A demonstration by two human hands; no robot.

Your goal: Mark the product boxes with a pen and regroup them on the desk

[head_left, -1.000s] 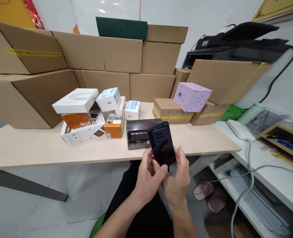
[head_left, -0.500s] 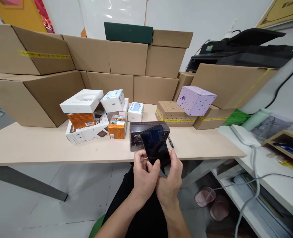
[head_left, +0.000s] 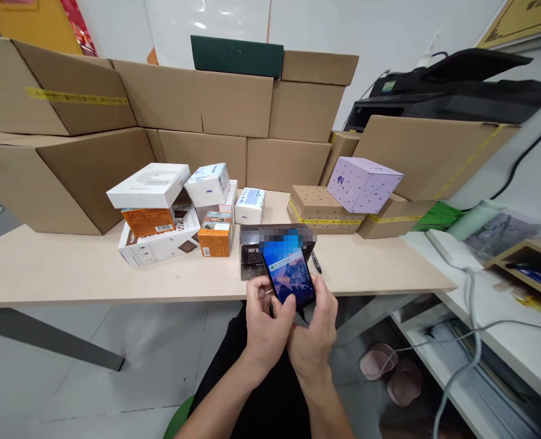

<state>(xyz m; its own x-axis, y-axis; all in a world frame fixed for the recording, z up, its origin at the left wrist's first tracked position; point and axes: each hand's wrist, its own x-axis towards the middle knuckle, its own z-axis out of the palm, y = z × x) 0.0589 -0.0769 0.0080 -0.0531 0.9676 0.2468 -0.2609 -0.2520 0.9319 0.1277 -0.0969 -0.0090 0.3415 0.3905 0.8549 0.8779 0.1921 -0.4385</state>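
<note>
A smartphone (head_left: 291, 277) with a lit blue mountain picture on its screen is held between both my hands, over the table's front edge. My left hand (head_left: 269, 317) grips its lower left side, the thumb lying on the bottom of the screen. On the right edge, my right hand (head_left: 315, 326) is closed round the phone. A dark cable end shows beneath it, by my right fingers. Behind the phone lies a dark, shiny box (head_left: 250, 253), partly hidden by it. A black pen (head_left: 316, 262) rests right of that box.
White and orange boxes (head_left: 216, 235) are piled at left centre on the table (head_left: 82, 268). A lilac box (head_left: 364, 186) sits on brown boxes at right. Large cartons (head_left: 233, 103) wall the back. A white shelf with grey cables (head_left: 474, 329) stands at right.
The phone's screen was dark and now glows blue with a picture and a notification bar. Both hands keep their hold almost unmoved; the camera view has shifted slightly.
</note>
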